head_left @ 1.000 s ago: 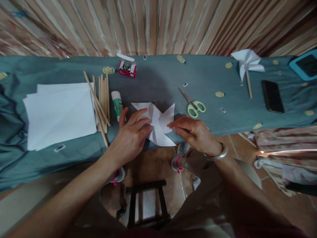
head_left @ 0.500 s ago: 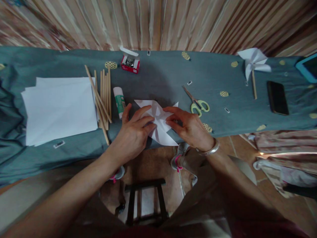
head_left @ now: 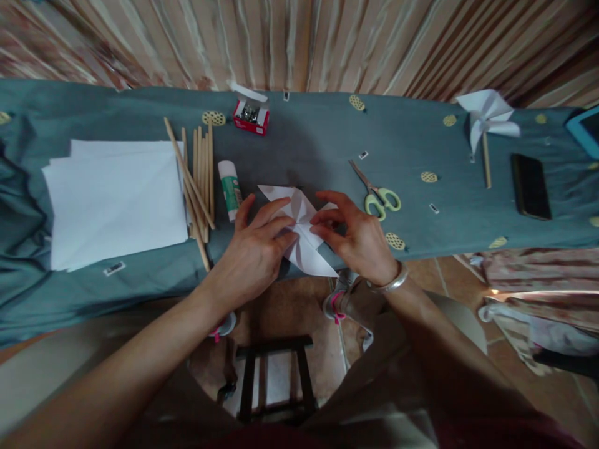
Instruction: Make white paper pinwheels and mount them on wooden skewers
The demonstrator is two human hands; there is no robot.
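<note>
A white paper pinwheel (head_left: pixel 306 249) lies near the table's front edge, its corners folded in to the middle. My left hand (head_left: pixel 257 246) presses its fingertips on the folds left of the centre, holding the paper down. From the other side, my right hand (head_left: pixel 358 237) has thumb and fingers bent together at the right blade, close to the centre; whatever is between those fingertips is hidden. A glue stick (head_left: pixel 231 190) lies just left of my left hand. Scissors with green handles (head_left: pixel 377 194) rest beyond my right hand.
White paper sheets (head_left: pixel 116 199) are stacked at the left, beside several wooden sticks (head_left: pixel 201 181). An open red box of small metal pieces (head_left: pixel 251 118) stands at the back. At the right are a finished-looking pinwheel on a stick (head_left: pixel 486 118), a phone (head_left: pixel 532 187) and a blue-edged tablet (head_left: pixel 587 131).
My right hand's fingers have shifted slightly, with the index finger lifted off the paper. My left hand keeps its place on the pinwheel. The whole view has shifted a little.
</note>
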